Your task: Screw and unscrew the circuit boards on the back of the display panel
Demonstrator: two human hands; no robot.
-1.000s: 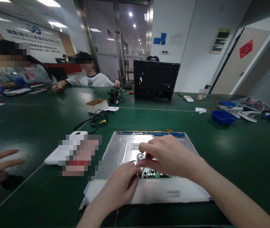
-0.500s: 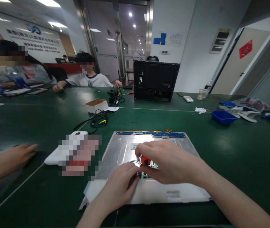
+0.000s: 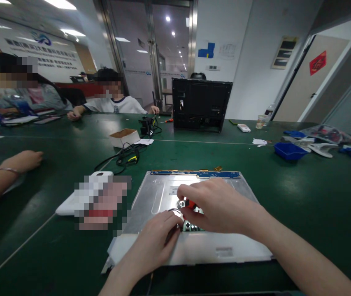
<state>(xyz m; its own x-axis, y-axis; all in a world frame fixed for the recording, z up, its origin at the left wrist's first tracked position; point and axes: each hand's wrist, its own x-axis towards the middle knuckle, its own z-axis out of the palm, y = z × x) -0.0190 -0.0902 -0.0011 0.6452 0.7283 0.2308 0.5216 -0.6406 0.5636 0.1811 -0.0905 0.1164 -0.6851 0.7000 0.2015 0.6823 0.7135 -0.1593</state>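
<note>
Flat in front of me lies an LCD panel [image 3: 144, 205], its silver metal back facing up and a blue circuit strip [image 3: 218, 174] along its far edge. A small green circuit board [image 3: 194, 227] sits on its nearer part, largely covered by my hands. My right hand [image 3: 215, 203] grips a screwdriver [image 3: 190, 203] by its red-orange handle, over the green board. Its tip is hidden behind my fingers. Beside it, my left hand [image 3: 159, 234] rests on the panel with fingertips pressed together at the board's left end, by a thin dark wire [image 3: 174, 210]. What they pinch is hidden.
Left of the panel lies a white device [image 3: 70, 201] beside a blurred-out patch. Another person's hand [image 3: 24, 161] reaches in from the left. Beyond are black cables [image 3: 126, 156], an open box [image 3: 124, 137], a black monitor housing [image 3: 201, 105] and a blue tray [image 3: 289, 151].
My right hand has turned the screwdriver handle back and forth over the same spot. My left hand stays put. The other person's hand at the left has moved farther across the table.
</note>
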